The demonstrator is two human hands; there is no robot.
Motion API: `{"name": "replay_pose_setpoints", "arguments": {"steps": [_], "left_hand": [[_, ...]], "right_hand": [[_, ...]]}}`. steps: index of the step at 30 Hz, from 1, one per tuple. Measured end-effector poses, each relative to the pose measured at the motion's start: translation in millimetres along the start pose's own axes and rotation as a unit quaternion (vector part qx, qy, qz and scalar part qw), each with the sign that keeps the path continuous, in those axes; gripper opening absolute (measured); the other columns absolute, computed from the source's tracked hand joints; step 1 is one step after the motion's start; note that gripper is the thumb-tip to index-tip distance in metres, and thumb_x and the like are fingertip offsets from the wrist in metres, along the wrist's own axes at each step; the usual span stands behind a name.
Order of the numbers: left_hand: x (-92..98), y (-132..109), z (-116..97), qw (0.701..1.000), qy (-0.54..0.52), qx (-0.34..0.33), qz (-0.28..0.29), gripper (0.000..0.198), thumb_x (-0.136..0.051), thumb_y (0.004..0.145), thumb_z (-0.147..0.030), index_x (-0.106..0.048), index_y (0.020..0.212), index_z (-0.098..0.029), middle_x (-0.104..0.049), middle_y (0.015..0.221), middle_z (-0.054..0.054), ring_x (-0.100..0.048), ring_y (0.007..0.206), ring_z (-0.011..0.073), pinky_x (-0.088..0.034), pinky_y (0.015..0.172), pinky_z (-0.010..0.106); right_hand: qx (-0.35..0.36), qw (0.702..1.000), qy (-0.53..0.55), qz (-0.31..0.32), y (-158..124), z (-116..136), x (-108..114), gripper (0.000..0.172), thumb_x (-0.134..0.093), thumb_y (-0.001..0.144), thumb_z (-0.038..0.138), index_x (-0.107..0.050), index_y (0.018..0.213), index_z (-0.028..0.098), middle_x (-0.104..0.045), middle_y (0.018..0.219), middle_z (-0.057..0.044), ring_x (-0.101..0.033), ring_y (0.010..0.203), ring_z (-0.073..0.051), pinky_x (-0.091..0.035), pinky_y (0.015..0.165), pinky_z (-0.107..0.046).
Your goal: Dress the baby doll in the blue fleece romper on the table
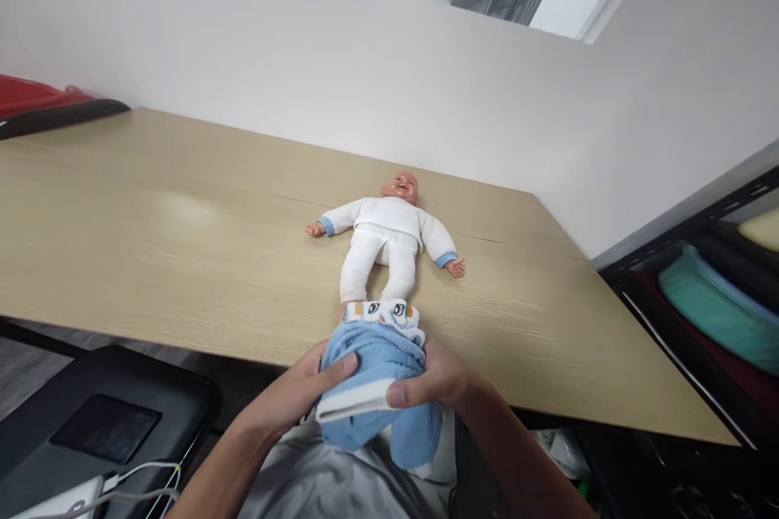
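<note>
A baby doll (389,219) in a white long-sleeved top and white leggings lies on its back, arms spread, its legs toward me. Just at its feet, over the table's front edge, I hold small blue fleece pants (377,349) with white trim and printed cartoon eyes. My left hand (325,377) grips their left side, thumb on top. On the right side my right hand (432,377) holds them the same way, its thumb on the white band. Two blue legs hang below the band toward my lap. The doll's feet are mostly hidden behind the cloth.
The wooden table (182,219) runs along a white wall. A red and black item (54,105) sits at its far left. Below left is a black chair-like surface (164,397) with a phone (106,428) and a white cabled device (66,499). A rack with cloths (718,308) stands right.
</note>
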State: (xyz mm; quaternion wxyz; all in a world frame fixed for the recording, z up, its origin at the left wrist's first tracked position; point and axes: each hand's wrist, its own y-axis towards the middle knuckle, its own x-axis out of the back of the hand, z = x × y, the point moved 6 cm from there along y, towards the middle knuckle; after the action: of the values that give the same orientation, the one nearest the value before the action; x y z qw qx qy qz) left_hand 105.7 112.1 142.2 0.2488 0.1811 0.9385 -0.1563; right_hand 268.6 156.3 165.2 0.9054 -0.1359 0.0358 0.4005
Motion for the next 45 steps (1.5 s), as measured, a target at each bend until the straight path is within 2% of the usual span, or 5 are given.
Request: {"name": "replay_pose_setpoints", "arguments": {"steps": [4, 13, 26, 37, 45], "left_hand": [[0.4, -18.8, -7.8, 0.995, 0.093, -0.003, 0.039, 0.093, -0.097, 0.063, -0.064, -0.070, 0.137, -0.015, -0.076, 0.129, 0.014, -0.065, 0.121, 0.0369, -0.051, 0.102, 0.041], [27.3, -15.9, -34.7, 0.943, 0.258, -0.103, -0.181, 0.050, -0.067, 0.095, -0.048, -0.066, 0.139, -0.025, -0.065, 0.152, 0.009, -0.053, 0.145, 0.0367, -0.038, 0.121, 0.045], [32.6, 10.0, -17.3, 0.735, 0.649, 0.004, -0.195, 0.039, -0.041, 0.096, -0.017, -0.062, 0.129, -0.015, -0.077, 0.113, 0.021, -0.073, 0.106, 0.0371, -0.050, 0.089, 0.042], [54.0, 28.9, -10.5, 0.891, 0.372, -0.193, -0.173, 0.052, -0.050, 0.084, -0.012, -0.056, 0.135, -0.019, -0.068, 0.137, 0.010, -0.060, 0.129, 0.0269, -0.045, 0.115, 0.041], [49.1, 39.9, -32.2, 0.900, 0.335, -0.228, -0.159, 0.041, -0.055, 0.086, -0.016, -0.061, 0.126, -0.020, -0.071, 0.122, 0.007, -0.064, 0.116, 0.0245, -0.048, 0.108, 0.035]], "right_hand": [[0.061, 0.997, -0.033, 0.019, 1.1, 20.0, -21.1, 0.076, -0.094, 0.070, 0.052, -0.069, 0.134, 0.019, -0.077, 0.121, -0.008, -0.072, 0.109, -0.027, -0.059, 0.101, -0.043], [0.072, 0.902, -0.358, -0.231, 10.2, 53.4, -42.1, 0.014, -0.068, 0.093, 0.029, -0.079, 0.099, 0.022, -0.083, 0.102, -0.007, -0.077, 0.093, -0.027, -0.060, 0.093, -0.040], [0.078, 0.780, -0.511, -0.353, 8.8, -3.7, -33.3, 0.063, -0.059, 0.088, 0.011, -0.052, 0.150, 0.018, -0.067, 0.143, -0.016, -0.065, 0.132, -0.033, -0.056, 0.111, -0.050], [0.062, 0.796, -0.518, -0.307, 26.0, -4.1, -24.6, 0.060, -0.062, 0.086, 0.006, -0.056, 0.145, 0.015, -0.066, 0.141, -0.017, -0.058, 0.138, -0.035, -0.050, 0.116, -0.052], [0.166, 0.844, -0.421, -0.289, 29.2, 17.8, -0.6, 0.031, -0.064, 0.087, 0.013, -0.063, 0.117, 0.023, -0.069, 0.121, -0.008, -0.065, 0.118, -0.025, -0.053, 0.104, -0.039]]}}
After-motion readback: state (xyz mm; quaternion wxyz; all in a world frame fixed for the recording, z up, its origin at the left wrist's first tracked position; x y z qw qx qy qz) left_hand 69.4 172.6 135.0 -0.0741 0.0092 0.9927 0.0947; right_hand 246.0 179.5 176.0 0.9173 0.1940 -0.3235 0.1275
